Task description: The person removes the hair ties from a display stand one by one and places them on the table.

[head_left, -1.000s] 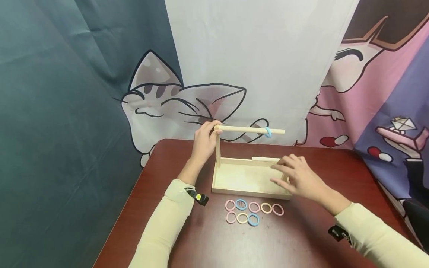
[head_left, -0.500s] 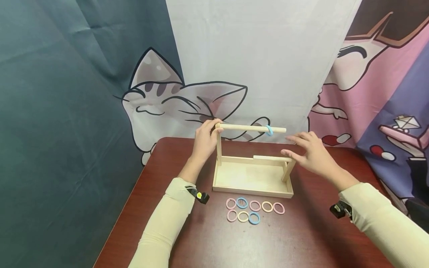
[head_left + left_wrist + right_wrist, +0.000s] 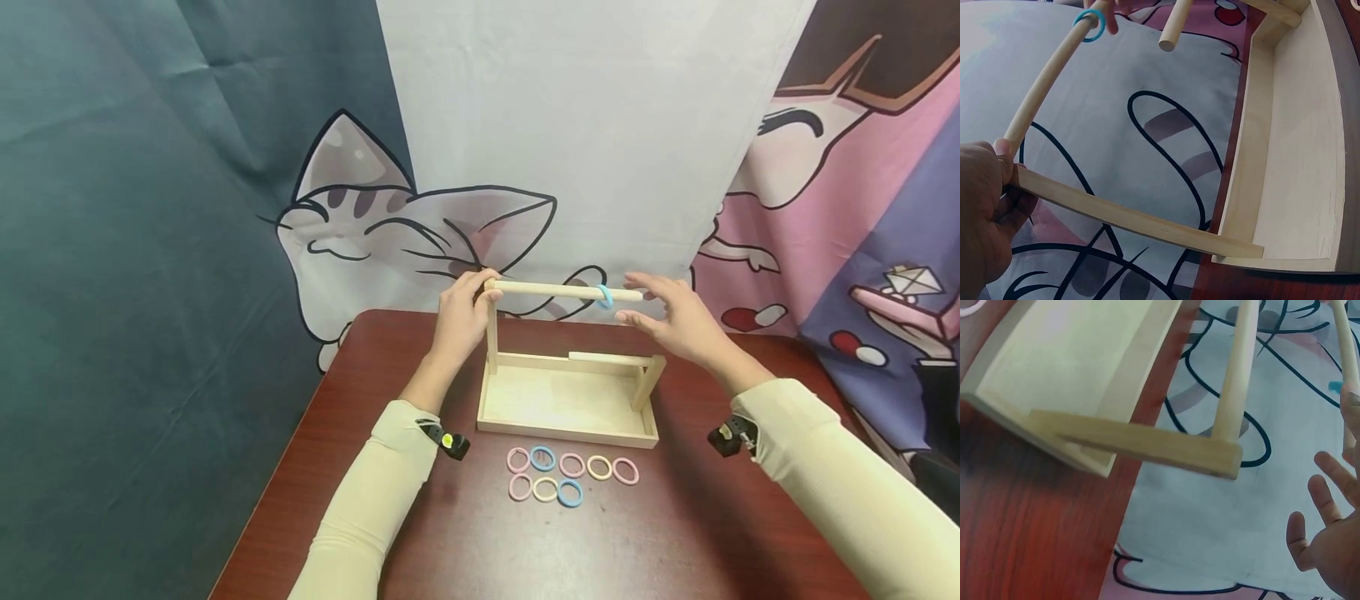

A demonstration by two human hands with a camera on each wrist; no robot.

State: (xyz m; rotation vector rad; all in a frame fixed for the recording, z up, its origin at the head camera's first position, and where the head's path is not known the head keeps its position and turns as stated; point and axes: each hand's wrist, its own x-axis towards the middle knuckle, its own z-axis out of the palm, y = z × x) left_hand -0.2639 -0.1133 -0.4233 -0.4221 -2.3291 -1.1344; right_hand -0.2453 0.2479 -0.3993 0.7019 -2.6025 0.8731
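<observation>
In the head view my left hand [image 3: 462,312] grips the top corner of a wooden stand [image 3: 491,333], where the tall left post meets a horizontal rod [image 3: 540,289]. A light-blue ring [image 3: 605,297] hangs on this rod, near its free right end. My right hand [image 3: 675,317] is around that free end, thumb below and fingers above, loosely spread. In the right wrist view several right-hand fingers [image 3: 1322,497] extend apart from the rod. The left wrist view shows the left hand [image 3: 985,212] pinching the joint, with the blue ring [image 3: 1089,25] at the far end.
A shorter post [image 3: 647,385] at the tray's right bears a lower rod [image 3: 609,358]. Before the wooden tray [image 3: 562,433] several pink, blue and cream rings lie in two rows, among them a blue ring [image 3: 570,493]. A patterned curtain [image 3: 600,125] hangs behind the table [image 3: 510,550].
My right hand has risen from over the tray's right side, swung right, then come left to the upper rod's free end. The left hand keeps its grip on the corner.
</observation>
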